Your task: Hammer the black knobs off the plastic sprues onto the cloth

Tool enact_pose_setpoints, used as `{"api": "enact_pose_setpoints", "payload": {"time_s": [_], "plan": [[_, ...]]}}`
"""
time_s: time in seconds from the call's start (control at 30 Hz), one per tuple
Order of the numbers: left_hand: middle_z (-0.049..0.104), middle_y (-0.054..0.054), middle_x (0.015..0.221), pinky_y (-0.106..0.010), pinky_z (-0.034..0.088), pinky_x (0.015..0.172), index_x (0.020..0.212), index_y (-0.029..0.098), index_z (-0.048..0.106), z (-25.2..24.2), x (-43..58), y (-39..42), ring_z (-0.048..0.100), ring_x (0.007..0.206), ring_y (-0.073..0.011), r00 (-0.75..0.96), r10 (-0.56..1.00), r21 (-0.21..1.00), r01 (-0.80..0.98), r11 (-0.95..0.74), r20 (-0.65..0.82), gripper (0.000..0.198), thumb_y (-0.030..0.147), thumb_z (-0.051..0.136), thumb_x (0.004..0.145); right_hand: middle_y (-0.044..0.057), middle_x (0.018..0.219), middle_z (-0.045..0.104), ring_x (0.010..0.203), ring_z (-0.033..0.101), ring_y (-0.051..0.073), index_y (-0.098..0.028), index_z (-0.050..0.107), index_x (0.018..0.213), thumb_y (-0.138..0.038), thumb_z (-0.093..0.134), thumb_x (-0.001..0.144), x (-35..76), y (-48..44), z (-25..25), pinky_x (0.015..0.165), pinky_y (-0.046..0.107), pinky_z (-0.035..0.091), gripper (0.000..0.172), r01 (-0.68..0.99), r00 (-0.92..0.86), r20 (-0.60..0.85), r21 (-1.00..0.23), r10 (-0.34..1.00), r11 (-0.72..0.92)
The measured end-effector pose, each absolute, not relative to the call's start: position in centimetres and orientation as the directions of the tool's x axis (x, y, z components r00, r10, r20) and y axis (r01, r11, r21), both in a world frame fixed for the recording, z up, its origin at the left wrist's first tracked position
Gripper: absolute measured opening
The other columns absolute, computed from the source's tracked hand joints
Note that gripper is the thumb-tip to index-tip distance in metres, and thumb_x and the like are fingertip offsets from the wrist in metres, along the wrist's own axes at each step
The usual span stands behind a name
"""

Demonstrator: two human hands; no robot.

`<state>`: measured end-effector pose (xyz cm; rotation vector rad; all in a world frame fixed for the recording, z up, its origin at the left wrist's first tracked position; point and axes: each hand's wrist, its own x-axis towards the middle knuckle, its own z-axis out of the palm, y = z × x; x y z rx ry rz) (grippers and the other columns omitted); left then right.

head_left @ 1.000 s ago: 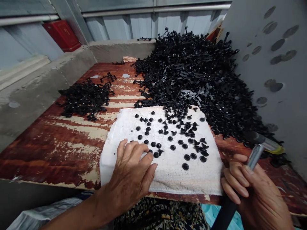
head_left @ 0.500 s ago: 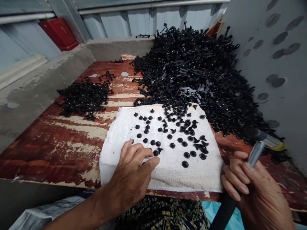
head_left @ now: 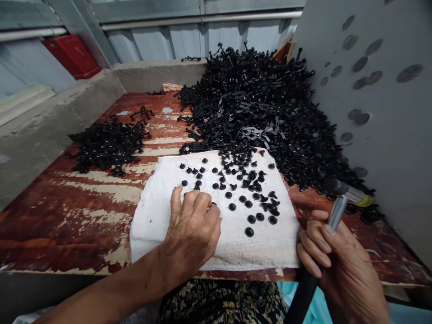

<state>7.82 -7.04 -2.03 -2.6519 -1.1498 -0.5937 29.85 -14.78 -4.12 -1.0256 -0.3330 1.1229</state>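
Observation:
My left hand [head_left: 194, 229] is over a white cloth [head_left: 246, 252], its fingers curled down and the thumb drawn in against them. Its fingertips are mostly hidden, so whatever they grip does not show. Small black round pieces with a raised middle [head_left: 249, 232] lie scattered on the cloth around it. At the right, my right hand [head_left: 347, 261] is wrapped round a hammer [head_left: 338, 211] with a black grip and a metal shaft. The two-faced hammer head, black at one end and clear with yellow at the other, points up and away, above the table's right side.
A large heap of black plastic parts [head_left: 256, 99] fills the back right of the worn red-brown table [head_left: 81, 216]. A smaller pile of black linked parts [head_left: 108, 144] sits at the left. A grey spotted panel [head_left: 388, 117] stands along the right. A red box [head_left: 72, 56] rests on the ledge.
My left hand's fingers have curled in and its thumb has drawn under, over the round pieces. The whole view has shifted slightly. My right hand keeps its hold on the hammer.

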Motion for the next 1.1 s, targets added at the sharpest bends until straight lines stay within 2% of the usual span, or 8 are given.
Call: {"api": "enact_pose_setpoints", "payload": {"time_s": [0.2,0.4,0.57,0.63,0.77,0.87,0.97,1.1], "plan": [[0.062,-0.007,0.084,-0.059,0.033,0.100,0.075,0.016,0.064,-1.9,8.7,-6.7,0.050,0.085,-0.0241,0.662,0.629,-0.012,0.692,-0.721,0.407,0.017,0.004,0.053,0.081,-0.009,0.056,0.036,0.038,0.030,0.004,-0.023,0.068,0.091,-0.029,0.077,0.075,30.3,-15.1,-4.5,0.030,0.012,0.035,0.020,-0.592,0.412,-0.229,-0.803,0.882,0.068],[0.061,-0.006,0.085,-0.056,0.033,0.096,0.078,0.016,0.063,-1.7,9.6,-6.0,0.048,0.084,-0.0226,0.694,0.626,0.071,0.648,-0.759,0.355,0.016,0.008,0.051,0.085,-0.008,0.058,0.037,0.040,0.032,0.004,-0.024,0.067,0.096,-0.029,0.071,0.082,30.8,-15.4,-5.2,0.033,0.012,0.038,0.016,-0.606,0.364,-0.209,-0.793,0.907,0.060],[0.062,-0.007,0.091,-0.044,0.038,0.084,0.087,0.016,0.065,0.0,8.4,-3.9,0.047,0.087,-0.0218,0.676,0.656,0.179,0.638,-0.749,0.337,0.020,0.013,0.046,0.091,-0.009,0.056,0.038,0.038,0.029,0.004,-0.024,0.068,0.093,-0.029,0.075,0.076,30.4,-15.1,-4.8,0.029,0.011,0.036,0.019,-0.613,0.405,-0.226,-0.786,0.886,0.079],[0.061,-0.007,0.093,-0.041,0.039,0.081,0.089,0.017,0.065,0.8,7.5,-2.9,0.047,0.089,-0.0220,0.696,0.659,0.199,0.630,-0.751,0.286,0.019,0.014,0.047,0.091,-0.010,0.054,0.037,0.037,0.027,0.004,-0.024,0.068,0.091,-0.030,0.077,0.074,30.3,-15.0,-4.6,0.028,0.011,0.035,0.020,-0.607,0.420,-0.229,-0.790,0.878,0.084],[0.061,-0.005,0.092,-0.041,0.037,0.081,0.087,0.019,0.066,1.3,6.6,-1.9,0.048,0.088,-0.0223,0.777,0.619,0.184,0.596,-0.782,0.115,0.013,0.017,0.053,0.087,-0.009,0.053,0.038,0.036,0.027,0.004,-0.023,0.068,0.086,-0.029,0.078,0.072,30.2,-15.0,-4.4,0.027,0.011,0.034,0.019,-0.606,0.431,-0.248,-0.792,0.867,0.075],[0.061,-0.004,0.089,-0.042,0.035,0.083,0.082,0.019,0.066,0.9,6.9,-1.8,0.048,0.088,-0.0215,0.796,0.602,0.182,0.585,-0.790,0.055,0.016,0.015,0.052,0.087,-0.009,0.052,0.038,0.036,0.027,0.004,-0.023,0.068,0.086,-0.029,0.079,0.071,30.2,-15.0,-4.4,0.027,0.011,0.035,0.020,-0.609,0.432,-0.255,-0.790,0.865,0.071],[0.061,-0.005,0.087,-0.041,0.035,0.083,0.078,0.018,0.065,0.2,7.4,-1.6,0.048,0.087,-0.0210,0.807,0.585,0.162,0.568,-0.807,0.079,0.021,0.012,0.048,0.089,-0.009,0.053,0.038,0.037,0.029,0.004,-0.023,0.068,0.087,-0.030,0.080,0.071,30.1,-15.1,-4.2,0.028,0.011,0.035,0.021,-0.614,0.428,-0.259,-0.786,0.866,0.069],[0.061,-0.006,0.088,-0.040,0.035,0.082,0.076,0.017,0.064,-0.5,7.7,-1.1,0.046,0.087,-0.0215,0.814,0.555,0.075,0.551,-0.831,0.169,0.022,0.011,0.048,0.089,-0.009,0.054,0.037,0.037,0.029,0.003,-0.022,0.068,0.087,-0.030,0.082,0.068,29.9,-15.0,-4.1,0.029,0.011,0.035,0.025,-0.602,0.436,-0.255,-0.796,0.863,0.068]]}}
